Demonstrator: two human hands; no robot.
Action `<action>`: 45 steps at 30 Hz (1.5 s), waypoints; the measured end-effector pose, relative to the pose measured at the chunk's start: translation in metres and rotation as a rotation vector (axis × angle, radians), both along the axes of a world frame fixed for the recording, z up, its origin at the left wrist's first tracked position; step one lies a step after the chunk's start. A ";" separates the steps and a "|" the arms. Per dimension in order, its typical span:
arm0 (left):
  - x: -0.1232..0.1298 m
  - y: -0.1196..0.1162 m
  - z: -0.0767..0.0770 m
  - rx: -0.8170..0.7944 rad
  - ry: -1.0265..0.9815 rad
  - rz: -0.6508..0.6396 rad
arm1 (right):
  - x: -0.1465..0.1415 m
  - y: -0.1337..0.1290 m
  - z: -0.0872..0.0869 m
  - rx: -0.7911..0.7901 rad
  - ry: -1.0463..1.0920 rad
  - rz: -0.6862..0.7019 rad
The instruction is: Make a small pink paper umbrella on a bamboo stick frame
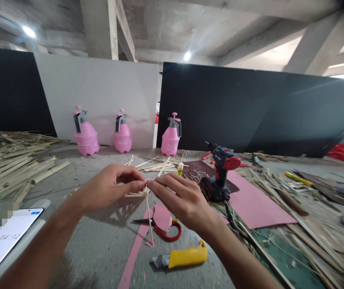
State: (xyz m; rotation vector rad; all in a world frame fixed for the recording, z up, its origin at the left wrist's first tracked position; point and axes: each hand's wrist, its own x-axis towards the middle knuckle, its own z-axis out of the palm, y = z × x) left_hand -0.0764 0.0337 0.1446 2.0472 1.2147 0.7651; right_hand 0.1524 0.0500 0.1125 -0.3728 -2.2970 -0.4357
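Note:
My left hand (110,188) and my right hand (184,200) meet at the fingertips in mid-view. Both are closed in a pinch at a small pink piece, mostly hidden by the fingers. Right below is the joint of a frame of thin bamboo sticks (150,218); one stick runs down toward the table and others spread behind. My right thumb is hidden. Under the hands lie red-handled scissors (168,237), with a cut piece of pink paper (162,217) over them, and a long pink paper strip (132,257). Nearer me rests a yellow utility knife (187,257).
A cordless drill (220,172) stands right of my hands by pink sheets (259,200); a glue stick (180,168) is left of it. Three pink spray bottles (123,136) line the back. Bamboo strips (18,168) pile up left, more lie right. A phone (12,241) is front left.

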 end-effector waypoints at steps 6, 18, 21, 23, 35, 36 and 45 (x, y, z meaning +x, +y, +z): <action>0.003 -0.005 -0.002 0.425 0.163 0.043 | -0.004 0.003 0.003 -0.291 0.083 0.007; 0.009 -0.013 -0.007 1.218 0.436 -0.130 | -0.004 0.018 0.006 -1.820 0.436 0.359; 0.008 -0.012 -0.008 1.305 0.435 -0.114 | -0.004 0.018 0.007 -1.736 0.410 0.358; 0.007 -0.010 -0.010 1.266 0.425 -0.108 | -0.003 0.013 0.010 -1.403 0.331 0.230; 0.008 -0.001 -0.006 0.085 0.131 -0.107 | 0.002 0.008 0.004 -0.232 0.109 0.105; 0.007 0.001 -0.007 0.037 0.081 -0.135 | 0.003 0.008 0.005 -0.202 0.106 0.104; 0.003 0.008 -0.012 -0.436 -0.328 -0.282 | 0.006 0.009 0.006 -0.124 0.084 0.131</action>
